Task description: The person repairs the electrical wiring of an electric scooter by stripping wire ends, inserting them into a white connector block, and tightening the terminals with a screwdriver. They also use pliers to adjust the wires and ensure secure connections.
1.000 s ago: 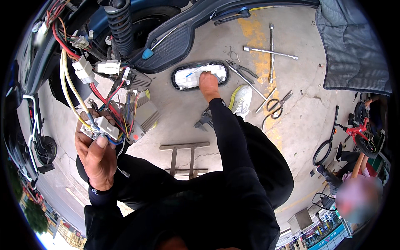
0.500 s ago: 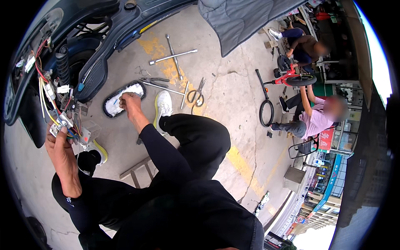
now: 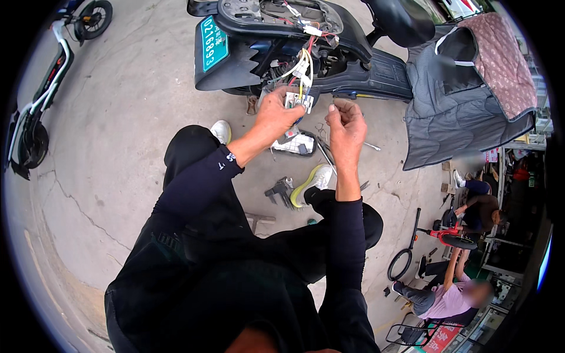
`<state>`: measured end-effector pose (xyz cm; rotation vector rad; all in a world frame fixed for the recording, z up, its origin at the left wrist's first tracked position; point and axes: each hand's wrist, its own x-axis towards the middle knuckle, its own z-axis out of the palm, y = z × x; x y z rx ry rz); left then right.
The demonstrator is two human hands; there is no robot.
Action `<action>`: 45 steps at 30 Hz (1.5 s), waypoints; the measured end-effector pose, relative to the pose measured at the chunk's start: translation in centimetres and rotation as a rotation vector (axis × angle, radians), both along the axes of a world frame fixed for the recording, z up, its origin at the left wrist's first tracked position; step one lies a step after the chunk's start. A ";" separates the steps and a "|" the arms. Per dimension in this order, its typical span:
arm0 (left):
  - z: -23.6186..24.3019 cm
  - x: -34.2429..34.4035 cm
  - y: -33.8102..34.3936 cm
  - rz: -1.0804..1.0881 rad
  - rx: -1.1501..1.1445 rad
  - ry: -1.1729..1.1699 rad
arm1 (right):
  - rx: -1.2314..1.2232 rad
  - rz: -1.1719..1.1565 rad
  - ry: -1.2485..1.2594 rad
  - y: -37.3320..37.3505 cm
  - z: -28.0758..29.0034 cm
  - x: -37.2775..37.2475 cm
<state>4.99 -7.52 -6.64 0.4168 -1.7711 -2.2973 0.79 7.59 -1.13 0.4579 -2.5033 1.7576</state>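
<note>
My left hand (image 3: 275, 117) grips a small white wire terminal block (image 3: 299, 102) below the back of a dark scooter (image 3: 379, 81). Yellow and white wires (image 3: 303, 65) run from the block up into the scooter's opened body. Just to the right, my right hand (image 3: 347, 122) is raised with its fingertips pinched together; whatever is between them is too small to make out. It is apart from the block. Beneath my hands, on the ground, lies an oval black tray with a white lining (image 3: 296, 145), partly covered by a hanging clear-and-grey box (image 3: 288, 136).
Tools (image 3: 281, 193) lie on the concrete between my shoes. A grey quilted cover (image 3: 447, 126) hangs at the scooter's front. Far left stands another scooter (image 3: 44, 100). On the right, two people work at a small red bike (image 3: 441, 235), near a loose tyre (image 3: 400, 265).
My view has swung left, bringing the scooter to the top middle. My right hand has left the tray and come up beside the terminal block, which my left hand still grips.
</note>
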 end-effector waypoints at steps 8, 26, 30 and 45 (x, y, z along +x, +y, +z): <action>1.4 1.0 -0.1 0.025 -0.038 0.034 | 0.442 0.163 0.516 -2.5 1.3 1.4; 0.5 0.0 0.6 -0.106 0.187 0.138 | 0.766 0.164 0.640 -1.5 1.6 0.9; 2.0 0.2 0.5 -0.158 0.285 0.056 | 0.951 0.199 0.717 -0.9 1.7 0.3; 2.2 0.8 -0.7 -0.253 0.224 0.067 | 1.427 0.591 0.768 -1.0 5.4 -2.3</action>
